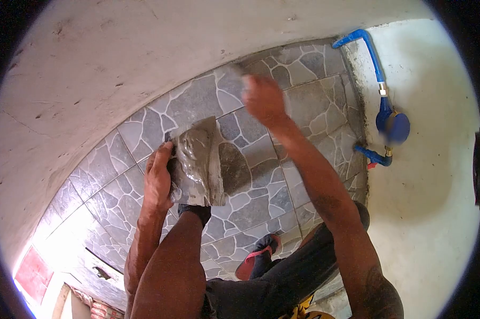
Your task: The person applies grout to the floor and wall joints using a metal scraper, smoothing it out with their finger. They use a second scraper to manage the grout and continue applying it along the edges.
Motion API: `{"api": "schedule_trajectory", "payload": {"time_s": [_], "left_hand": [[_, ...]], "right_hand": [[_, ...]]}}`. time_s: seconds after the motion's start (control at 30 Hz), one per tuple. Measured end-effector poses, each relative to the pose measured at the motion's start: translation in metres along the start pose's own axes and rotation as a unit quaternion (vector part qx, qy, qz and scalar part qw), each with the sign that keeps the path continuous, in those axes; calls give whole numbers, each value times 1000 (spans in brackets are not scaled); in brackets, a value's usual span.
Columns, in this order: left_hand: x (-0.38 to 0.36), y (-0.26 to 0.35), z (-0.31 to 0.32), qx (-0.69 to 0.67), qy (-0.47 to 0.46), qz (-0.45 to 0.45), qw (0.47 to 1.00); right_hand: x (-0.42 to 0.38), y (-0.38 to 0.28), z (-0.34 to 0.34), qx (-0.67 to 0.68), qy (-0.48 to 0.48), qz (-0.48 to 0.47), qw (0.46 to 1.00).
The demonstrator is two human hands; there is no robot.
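My left hand [159,173] grips the left edge of a flat grey board [216,175], held over the tiled floor. Wet, shiny grey mortar [192,151] is heaped across the board. My right hand [264,101] is closed and smeared by motion, out beyond the board near the foot of the wall. A faint blurred grey shape shows at its fingertips, too indistinct to name.
Stone-patterned tiles [189,101] cover the floor up to a rough plaster wall [117,69]. On the right wall, blue pipes [375,58] join a round blue meter [394,127]. Below, a foot wears a red-strapped sandal [248,266]. Bright light enters at lower left.
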State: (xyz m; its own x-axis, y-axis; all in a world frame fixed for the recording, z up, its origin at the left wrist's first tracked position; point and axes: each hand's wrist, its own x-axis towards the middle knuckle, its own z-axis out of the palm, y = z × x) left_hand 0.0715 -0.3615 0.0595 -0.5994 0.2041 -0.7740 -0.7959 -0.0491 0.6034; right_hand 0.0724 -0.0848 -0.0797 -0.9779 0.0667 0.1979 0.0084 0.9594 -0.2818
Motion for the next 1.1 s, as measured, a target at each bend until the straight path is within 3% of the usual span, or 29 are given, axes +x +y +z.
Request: {"api": "schedule_trajectory", "payload": {"time_s": [0.13, 0.33, 0.4, 0.53, 0.63, 0.77, 0.87, 0.97, 1.1], "left_hand": [[1, -8, -4, 2, -5, -5, 1000], [-5, 1, 6, 18, -14, 2, 1000], [-6, 0, -1, 16, -35, 4, 999], [-13, 1, -6, -12, 39, 6, 999], [-11, -3, -19, -49, 31, 18, 998], [-20, 4, -22, -85, 55, 30, 994], [-28, 8, -27, -86, 87, 54, 991], [-35, 4, -38, -58, 98, 82, 990], [-35, -2, -45, -66, 161, 131, 976]], "right_hand": [[-14, 76, -47, -91, 95, 59, 990], [15, 100, -39, -126, 64, 78, 987], [17, 89, -29, -123, 63, 95, 986], [19, 68, -21, -141, 38, 74, 987], [17, 24, 4, -158, 43, -26, 986], [26, -79, 30, -83, 71, -43, 993], [29, -118, 38, -72, 30, 1, 997], [24, -168, 53, 32, 18, -97, 995], [29, -163, 50, 120, 3, -48, 992]]}}
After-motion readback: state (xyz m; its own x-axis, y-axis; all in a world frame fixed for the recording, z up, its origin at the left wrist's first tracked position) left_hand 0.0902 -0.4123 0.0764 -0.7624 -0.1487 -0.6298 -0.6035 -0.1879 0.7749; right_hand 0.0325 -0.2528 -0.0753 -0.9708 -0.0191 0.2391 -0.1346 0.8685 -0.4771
